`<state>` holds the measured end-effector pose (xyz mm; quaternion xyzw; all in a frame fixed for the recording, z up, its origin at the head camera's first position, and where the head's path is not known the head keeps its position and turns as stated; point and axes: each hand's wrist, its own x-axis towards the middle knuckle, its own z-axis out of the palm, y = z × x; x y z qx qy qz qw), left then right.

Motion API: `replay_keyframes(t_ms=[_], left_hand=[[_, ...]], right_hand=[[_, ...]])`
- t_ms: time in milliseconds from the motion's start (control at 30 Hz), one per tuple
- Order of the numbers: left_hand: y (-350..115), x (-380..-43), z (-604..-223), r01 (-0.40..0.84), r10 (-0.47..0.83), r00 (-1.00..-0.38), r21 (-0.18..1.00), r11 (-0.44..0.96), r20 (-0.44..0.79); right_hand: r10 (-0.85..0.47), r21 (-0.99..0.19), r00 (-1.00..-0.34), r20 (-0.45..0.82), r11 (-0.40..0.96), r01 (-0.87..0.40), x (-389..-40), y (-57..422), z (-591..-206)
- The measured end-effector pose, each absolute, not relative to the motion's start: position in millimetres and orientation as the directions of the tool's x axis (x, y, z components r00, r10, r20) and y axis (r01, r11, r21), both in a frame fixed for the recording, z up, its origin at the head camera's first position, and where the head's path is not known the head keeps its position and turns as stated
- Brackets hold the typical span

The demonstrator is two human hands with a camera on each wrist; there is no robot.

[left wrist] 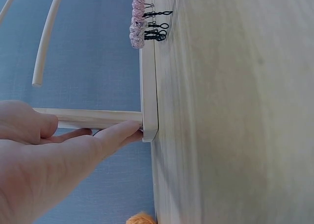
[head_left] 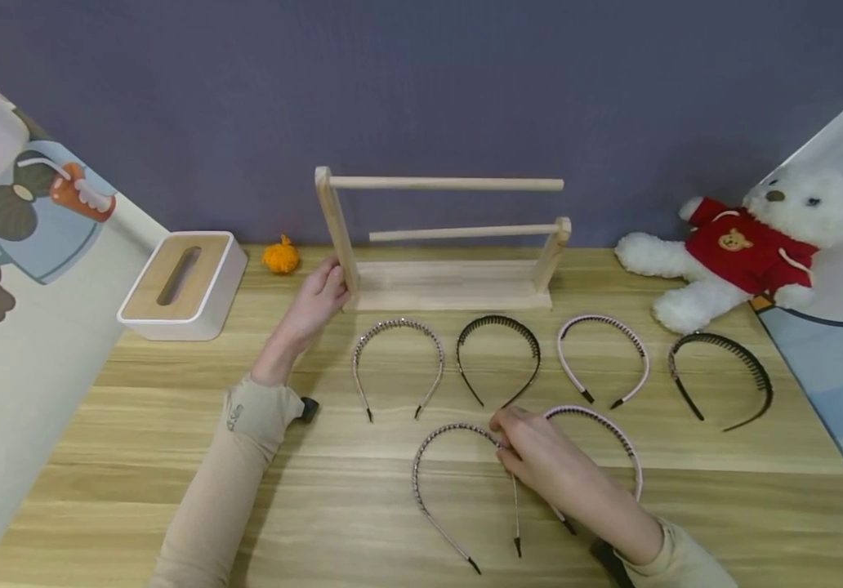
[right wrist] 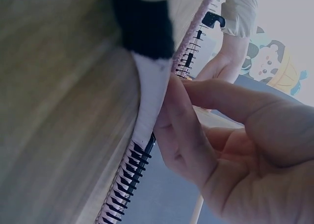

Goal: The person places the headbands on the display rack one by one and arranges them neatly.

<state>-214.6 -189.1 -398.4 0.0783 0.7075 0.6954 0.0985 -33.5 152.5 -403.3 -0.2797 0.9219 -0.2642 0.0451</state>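
Currently, the right hand (head_left: 554, 461) is pinching the nearer beaded headband (head_left: 458, 426), presumably light and springy, by its arch, seemingly the soundest hold, in front of the wooden rack (head_left: 454, 286) that the left hand (head_left: 316, 296) is gripping.

Headbands (head_left: 498, 319) and rack (head_left: 451, 284) on wood-grain table (head_left: 333, 506)

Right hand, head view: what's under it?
The nearer pink headband passes under the right hand. Most of its arch and one black tip show; most of its left side is covered, and its other tip can't be seen.
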Motion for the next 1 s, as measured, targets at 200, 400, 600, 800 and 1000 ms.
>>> replay_keyframes(t_ms=[200, 400, 600, 800, 1000], left_hand=[[-189.6, -214.2, -399.0, -0.023, 0.249, -0.968, 0.999, 0.023, -0.028], [-188.9, -214.5, -399.4, -0.027, 0.246, -0.969, 0.999, 0.019, -0.031], [-188.4, -213.8, -398.1, -0.021, 0.253, -0.967, 0.999, 0.025, -0.027], [-188.4, -213.0, -397.3, -0.022, 0.255, -0.967, 0.999, 0.025, -0.028], [-189.5, -213.1, -397.6, -0.024, 0.256, -0.966, 0.999, 0.028, -0.031]], right_hand=[[-0.546, -0.511, -0.834, 0.075, 0.697, -0.502, -33.4, 152.4, -403.2], [-0.553, -0.512, -0.829, 0.083, 0.690, -0.512, -33.5, 153.1, -403.2], [-0.555, -0.514, -0.829, 0.067, 0.693, -0.506, -33.7, 154.0, -403.5], [-0.556, -0.515, -0.829, 0.062, 0.694, -0.503, -34.3, 154.6, -402.9], [-0.556, -0.520, -0.829, 0.065, 0.690, -0.503, -34.2, 155.1, -400.7]])
